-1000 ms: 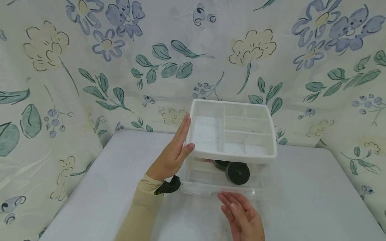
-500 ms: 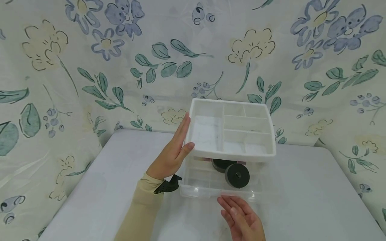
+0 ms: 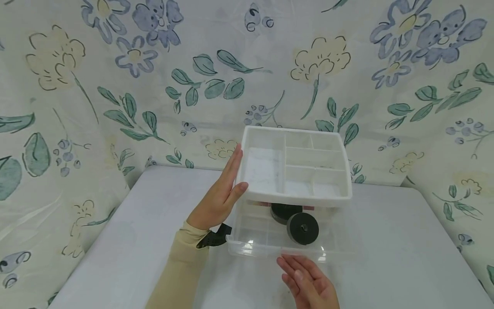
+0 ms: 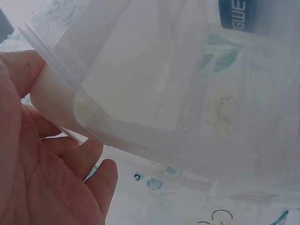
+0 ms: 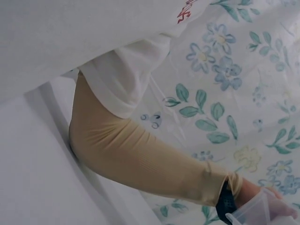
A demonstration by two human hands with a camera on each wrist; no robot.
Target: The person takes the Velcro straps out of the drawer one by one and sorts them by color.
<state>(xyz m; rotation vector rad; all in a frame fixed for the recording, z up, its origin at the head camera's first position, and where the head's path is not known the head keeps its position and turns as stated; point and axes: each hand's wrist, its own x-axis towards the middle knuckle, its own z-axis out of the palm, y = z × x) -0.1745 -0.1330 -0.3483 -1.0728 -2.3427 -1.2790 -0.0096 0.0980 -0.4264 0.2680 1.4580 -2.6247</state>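
Note:
A white organizer box [image 3: 318, 199] with a divided top tray stands on the table. From its front extends a clear plastic drawer [image 3: 251, 249] holding two black rolls, the nearer roll [image 3: 302, 228] in full view and the rear roll [image 3: 284, 213] partly under the tray. My left hand [image 3: 216, 199] lies against the box's left side, fingers extended, thumb by the front corner. The left wrist view shows the left hand [image 4: 58, 159] beside the translucent wall. At the drawer's front edge, my right hand [image 3: 308, 281] touches with its fingertips, fingers nearly straight; their undersides are hidden.
The white table [image 3: 397, 240] reaches past the box on both sides. A flower-patterned sheet [image 3: 216, 38] hangs behind and at the sides. A black wristband [image 3: 214, 237] is on the left wrist. In the right wrist view, a beige sleeve [image 5: 140, 159] covers the left arm.
The clear drawer has slid out toward me, with my right hand drawing back slightly along with it. More of the rear black roll shows. My left hand stays against the box.

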